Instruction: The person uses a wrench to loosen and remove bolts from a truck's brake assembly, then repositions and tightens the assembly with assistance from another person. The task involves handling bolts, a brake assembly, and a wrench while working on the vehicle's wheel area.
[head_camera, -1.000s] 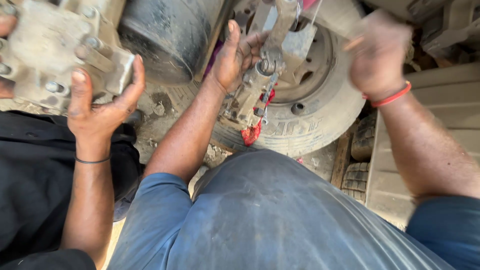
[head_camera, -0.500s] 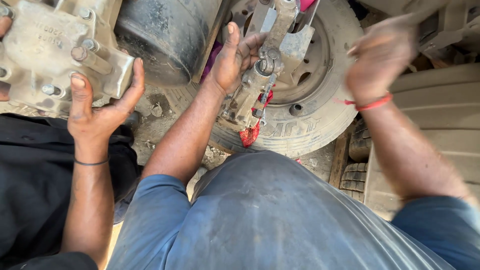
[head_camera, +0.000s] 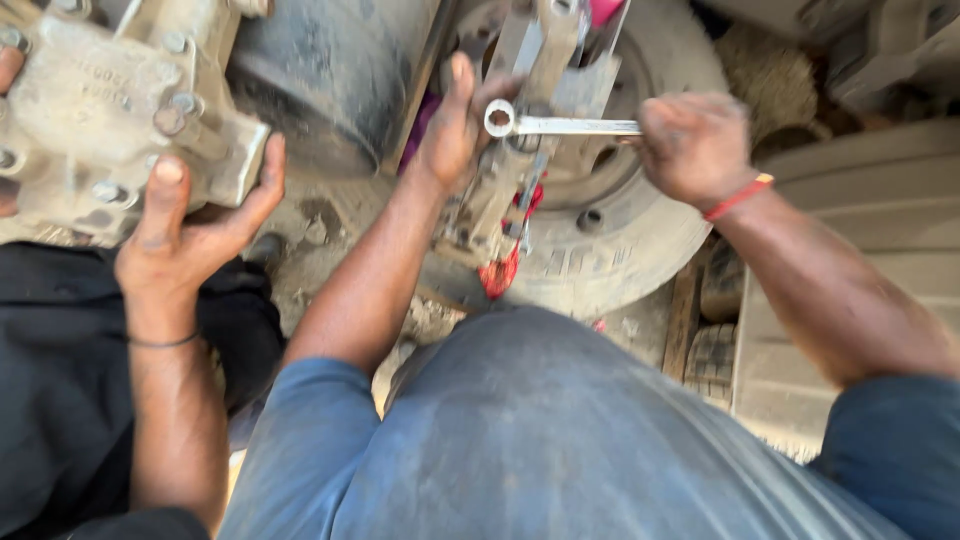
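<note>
Right hand (head_camera: 695, 148), raised and blurred a second ago, now fist-closed on ring spanner (head_camera: 560, 125) seated at metal bracket (head_camera: 520, 150) upper centre; left hand (head_camera: 455, 130) open, bracing it

Single view, head-worn camera. Position: above the wearer's chest, looking steeply down and slightly forward along the body. Bottom of frame: the wearer's own blue shirt (head_camera: 520, 440), very close and filling the lower centre. Mid-frame: both forearms reaching away from the lens, left hand (head_camera: 455, 130) and right hand (head_camera: 695, 145) near the top edge, at arm's length. Top of frame: tyre (head_camera: 640, 230) and grey metal housing (head_camera: 110, 120), close range, cropped by the upper border. Left edge: another person's hand (head_camera: 185, 240) and black sleeve. No second view; nothing shared.
</note>
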